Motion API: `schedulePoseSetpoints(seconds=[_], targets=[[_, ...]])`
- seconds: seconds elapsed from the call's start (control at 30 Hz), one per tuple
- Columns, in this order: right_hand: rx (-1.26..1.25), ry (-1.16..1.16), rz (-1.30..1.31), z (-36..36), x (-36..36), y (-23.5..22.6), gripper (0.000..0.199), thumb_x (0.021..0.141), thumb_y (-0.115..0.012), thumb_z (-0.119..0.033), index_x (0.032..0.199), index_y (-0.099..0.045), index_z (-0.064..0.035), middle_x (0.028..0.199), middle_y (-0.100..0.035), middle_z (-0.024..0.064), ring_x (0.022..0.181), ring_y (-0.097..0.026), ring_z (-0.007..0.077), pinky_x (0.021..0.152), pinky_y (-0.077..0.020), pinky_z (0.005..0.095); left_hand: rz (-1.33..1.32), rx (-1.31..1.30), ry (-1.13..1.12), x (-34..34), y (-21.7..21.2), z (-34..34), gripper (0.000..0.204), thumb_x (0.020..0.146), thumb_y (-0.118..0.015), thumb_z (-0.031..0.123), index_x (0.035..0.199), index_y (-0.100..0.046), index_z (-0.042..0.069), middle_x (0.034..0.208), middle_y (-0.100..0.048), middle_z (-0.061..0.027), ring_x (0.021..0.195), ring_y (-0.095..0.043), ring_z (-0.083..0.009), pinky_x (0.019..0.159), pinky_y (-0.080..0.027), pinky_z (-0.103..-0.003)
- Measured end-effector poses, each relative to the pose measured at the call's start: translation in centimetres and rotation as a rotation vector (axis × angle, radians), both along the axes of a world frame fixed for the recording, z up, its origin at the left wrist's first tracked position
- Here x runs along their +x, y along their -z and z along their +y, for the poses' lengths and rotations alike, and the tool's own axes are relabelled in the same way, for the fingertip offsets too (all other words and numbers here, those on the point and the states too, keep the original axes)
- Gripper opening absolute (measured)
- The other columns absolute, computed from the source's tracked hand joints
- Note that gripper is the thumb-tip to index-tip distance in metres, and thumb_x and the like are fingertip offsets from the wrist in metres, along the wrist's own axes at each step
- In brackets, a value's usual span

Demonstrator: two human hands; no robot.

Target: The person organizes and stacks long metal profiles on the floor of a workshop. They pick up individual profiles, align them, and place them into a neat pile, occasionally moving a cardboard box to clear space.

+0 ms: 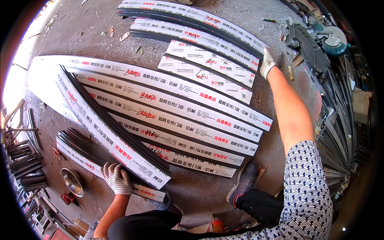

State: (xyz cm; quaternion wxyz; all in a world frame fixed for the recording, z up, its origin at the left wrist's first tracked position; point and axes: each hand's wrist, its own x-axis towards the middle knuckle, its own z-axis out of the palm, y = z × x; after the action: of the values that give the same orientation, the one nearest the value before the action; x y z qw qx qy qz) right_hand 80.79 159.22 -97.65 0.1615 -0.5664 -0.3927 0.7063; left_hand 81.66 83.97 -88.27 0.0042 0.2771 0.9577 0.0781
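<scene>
My left hand (pixel 117 180), in a striped white glove, lies across a short bundle of dark metal profiles (pixel 80 159) faced with printed white film, its fingers curled over the upper edge. Right above it, a long profile stack (pixel 108 132) lies slantwise across several film-covered profiles (pixel 180 114) spread side by side on the floor. With the arm stretched far out, my right hand (pixel 269 64), also gloved, closes at the right end of the farthest profile bundle (pixel 196 22). Some of its fingertips are hidden at that end.
Shorter profiles (pixel 208 68) lie between the far bundles and the long ones. A metal bowl (pixel 72 182) and a red drill (pixel 70 199) sit at lower left. At right are a cutting machine (pixel 334 41) and many loose profiles (pixel 340 132). My shoe (pixel 243 182) stands beside the profile ends.
</scene>
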Motion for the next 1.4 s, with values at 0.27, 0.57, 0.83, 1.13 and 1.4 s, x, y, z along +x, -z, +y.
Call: schedulePoseSetpoints(seconds=[0.27, 0.57, 0.83, 1.13, 1.4], targets=[[0.044, -0.032, -0.047, -1.0, -1.2, -0.9, 0.078, 0.099, -0.054, -0.07, 0.15, -0.053, -0.0119, 0.153, -0.057, 0.014, 0.136, -0.055, 0.0311, 0.118, -0.0401, 0.0502, 0.017, -0.01, -0.025, 0.0, 0.3, -0.6, 0.022, 0.089, -0.055, 0.024, 0.096, -0.063, 0.006, 0.108, -0.064, -0.013, 0.116, -0.053, -0.0393, 0.107, -0.037, -0.058], [0.043, -0.072, -0.006, -0.1, -1.4, 0.1, 0.071, 0.097, -0.061, -0.066, 0.144, -0.058, -0.0124, 0.145, -0.063, 0.0117, 0.128, -0.06, 0.0285, 0.114, -0.0435, 0.0509, 0.011, -0.004, -0.021, 0.0, 0.0, -0.4, 0.021, 0.089, -0.055, 0.023, 0.097, -0.063, 0.006, 0.108, -0.064, -0.0136, 0.116, -0.053, -0.0397, 0.106, -0.037, -0.059], [0.14, 0.012, 0.068, 3.7, -1.5, -1.0, 0.058, 0.093, -0.072, -0.061, 0.131, -0.066, -0.0175, 0.125, -0.07, 0.0076, 0.115, -0.064, 0.028, 0.105, -0.0475, 0.0513, 0.005, 0.025, 0.002, -0.3, 0.6, 0.1, 0.021, 0.088, -0.055, 0.024, 0.097, -0.064, 0.007, 0.106, -0.064, -0.0134, 0.114, -0.053, -0.0396, 0.106, -0.037, -0.059], [0.279, -0.037, -0.069, 3.7, -5.2, -9.1, 0.088, 0.08, -0.08, -0.067, 0.149, -0.054, -0.0188, 0.156, -0.05, 0.0106, 0.143, -0.042, 0.0319, 0.122, -0.0235, 0.0571, 0.023, 0.032, -0.012, -0.1, -0.4, 0.0, 0.021, 0.086, -0.056, 0.021, 0.097, -0.066, 0.007, 0.106, -0.064, -0.0136, 0.114, -0.054, -0.0392, 0.106, -0.037, -0.059], [0.133, 0.032, 0.054, -0.5, -3.3, -11.8, 0.082, 0.078, -0.085, -0.058, 0.146, -0.058, -0.0208, 0.153, -0.051, 0.0116, 0.142, -0.038, 0.0322, 0.122, -0.0248, 0.0563, 0.03, 0.041, -0.027, 0.0, -0.3, -0.1, 0.021, 0.082, -0.058, 0.019, 0.096, -0.068, 0.008, 0.106, -0.064, -0.0126, 0.115, -0.054, -0.0384, 0.106, -0.038, -0.059]])
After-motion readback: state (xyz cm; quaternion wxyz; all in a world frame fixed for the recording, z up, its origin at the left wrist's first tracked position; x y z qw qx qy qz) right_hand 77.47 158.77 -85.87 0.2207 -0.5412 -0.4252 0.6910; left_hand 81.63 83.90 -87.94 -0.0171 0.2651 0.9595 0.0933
